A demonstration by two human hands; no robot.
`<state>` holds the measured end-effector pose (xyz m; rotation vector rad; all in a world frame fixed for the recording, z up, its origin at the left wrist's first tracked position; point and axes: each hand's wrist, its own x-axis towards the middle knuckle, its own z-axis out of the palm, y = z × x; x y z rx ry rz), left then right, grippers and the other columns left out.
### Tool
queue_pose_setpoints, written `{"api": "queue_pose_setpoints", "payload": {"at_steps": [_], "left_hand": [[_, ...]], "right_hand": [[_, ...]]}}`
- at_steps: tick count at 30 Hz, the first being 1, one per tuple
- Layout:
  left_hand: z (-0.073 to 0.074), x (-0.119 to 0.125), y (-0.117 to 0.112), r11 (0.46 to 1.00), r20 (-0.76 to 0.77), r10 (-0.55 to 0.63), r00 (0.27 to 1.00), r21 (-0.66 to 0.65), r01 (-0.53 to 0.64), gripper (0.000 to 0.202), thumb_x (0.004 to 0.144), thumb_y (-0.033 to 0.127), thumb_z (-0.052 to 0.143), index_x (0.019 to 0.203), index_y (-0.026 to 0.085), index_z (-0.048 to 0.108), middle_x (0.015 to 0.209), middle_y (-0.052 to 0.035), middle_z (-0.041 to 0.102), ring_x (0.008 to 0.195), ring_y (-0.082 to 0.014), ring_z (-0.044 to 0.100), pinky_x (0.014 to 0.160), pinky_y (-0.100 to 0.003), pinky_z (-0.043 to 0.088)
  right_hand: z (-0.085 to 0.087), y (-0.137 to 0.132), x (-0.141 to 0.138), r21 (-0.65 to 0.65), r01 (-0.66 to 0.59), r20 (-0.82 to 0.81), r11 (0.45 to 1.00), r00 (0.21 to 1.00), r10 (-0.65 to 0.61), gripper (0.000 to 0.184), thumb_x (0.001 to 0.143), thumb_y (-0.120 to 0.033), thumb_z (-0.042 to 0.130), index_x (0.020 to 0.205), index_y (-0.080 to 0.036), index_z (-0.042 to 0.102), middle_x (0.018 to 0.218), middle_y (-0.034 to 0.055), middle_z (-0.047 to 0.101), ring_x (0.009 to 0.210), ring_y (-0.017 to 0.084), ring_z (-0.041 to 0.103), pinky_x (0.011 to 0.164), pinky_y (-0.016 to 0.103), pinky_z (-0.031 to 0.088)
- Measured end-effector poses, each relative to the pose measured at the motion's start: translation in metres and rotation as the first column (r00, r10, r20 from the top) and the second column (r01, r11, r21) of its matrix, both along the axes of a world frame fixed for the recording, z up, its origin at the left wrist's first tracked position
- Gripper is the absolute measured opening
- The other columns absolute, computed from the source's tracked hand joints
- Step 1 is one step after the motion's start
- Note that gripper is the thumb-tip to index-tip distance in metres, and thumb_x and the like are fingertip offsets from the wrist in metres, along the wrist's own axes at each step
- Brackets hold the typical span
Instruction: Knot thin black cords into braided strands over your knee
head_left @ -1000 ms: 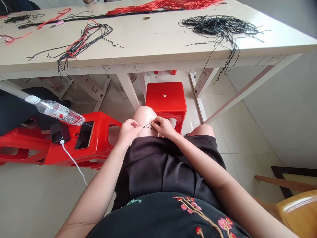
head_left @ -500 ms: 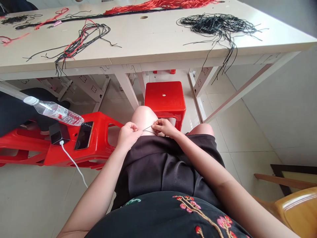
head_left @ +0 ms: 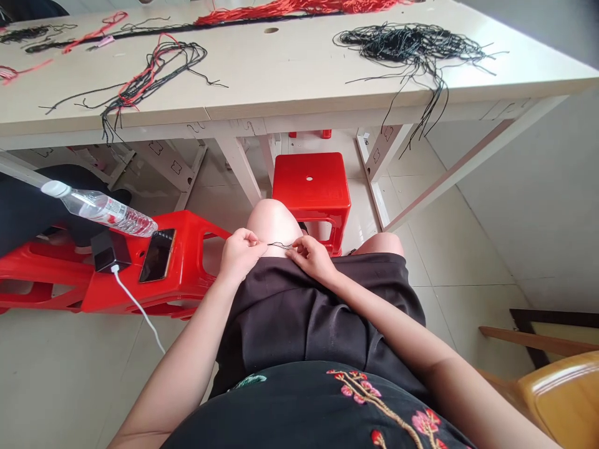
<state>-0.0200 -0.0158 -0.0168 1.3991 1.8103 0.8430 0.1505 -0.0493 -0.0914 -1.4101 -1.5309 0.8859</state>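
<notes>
A thin black cord (head_left: 279,244) runs between my two hands, over my bare knee. My left hand (head_left: 242,252) pinches one end of it between thumb and fingers. On the other side, my right hand (head_left: 312,255) has its thumb and fingertips closed around the cord, with the remaining fingers curled. The stretch between them is short and slightly wavy. Whether it is knotted is too small to make out.
A pale table (head_left: 281,75) stands ahead, bearing a black cord heap (head_left: 397,47), a black-and-red cord bundle (head_left: 150,75) and red cords (head_left: 299,11). Red stools (head_left: 309,181) stand below and at left, with a water bottle (head_left: 103,209), phone (head_left: 158,254) and black box (head_left: 110,251).
My right hand has turned and lowered a little, its fingers opening slightly. The cord, earlier spread in two diverging strands, now lies as a narrower line between my hands.
</notes>
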Motion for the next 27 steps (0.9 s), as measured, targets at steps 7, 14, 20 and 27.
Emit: {"api": "queue_pose_setpoints", "payload": {"at_steps": [7,14,20,27], "left_hand": [[-0.003,-0.005,0.004,1.000,0.007,-0.014,1.000,-0.002,0.014,0.021,0.051,0.020,0.064,0.063,0.021,0.047,0.053,0.0060,0.047,0.047,-0.0091,0.040,0.045,-0.021,0.030],[-0.006,-0.008,0.009,0.998,0.034,0.001,0.999,-0.069,0.002,0.023,0.050,0.020,0.064,0.064,0.021,0.046,0.048,0.0077,0.045,0.041,-0.0082,0.037,0.042,-0.021,0.028],[-0.004,-0.007,0.008,0.999,-0.016,0.008,1.000,-0.048,-0.008,0.021,0.051,0.021,0.063,0.064,0.021,0.047,0.049,0.0073,0.045,0.042,-0.0082,0.038,0.042,-0.021,0.028],[-0.004,-0.007,0.003,0.999,-0.037,-0.013,0.999,-0.031,0.012,0.020,0.053,0.022,0.063,0.065,0.021,0.047,0.050,0.0075,0.044,0.043,-0.0082,0.037,0.043,-0.021,0.028]], "right_hand": [[-0.001,0.002,-0.008,0.096,-0.137,0.311,0.986,0.945,0.101,0.017,0.090,-0.032,0.049,0.097,-0.022,0.060,0.096,0.0041,0.064,0.084,0.016,0.060,0.073,0.028,0.048],[0.005,0.015,-0.006,0.106,-0.210,0.602,0.972,0.791,0.106,0.024,0.095,-0.032,0.039,0.096,-0.022,0.061,0.096,0.0081,0.062,0.090,0.020,0.058,0.071,0.031,0.045],[0.000,0.003,-0.014,0.100,-0.126,0.583,0.987,0.811,0.044,0.025,0.094,-0.030,0.038,0.101,-0.021,0.060,0.096,0.0089,0.061,0.098,0.023,0.057,0.068,0.030,0.050],[-0.007,-0.013,-0.031,0.232,-0.170,0.509,0.958,0.860,0.029,0.046,0.093,-0.019,0.029,0.136,-0.014,0.040,0.141,0.0145,0.043,0.136,0.024,0.032,0.111,0.048,0.031]]}}
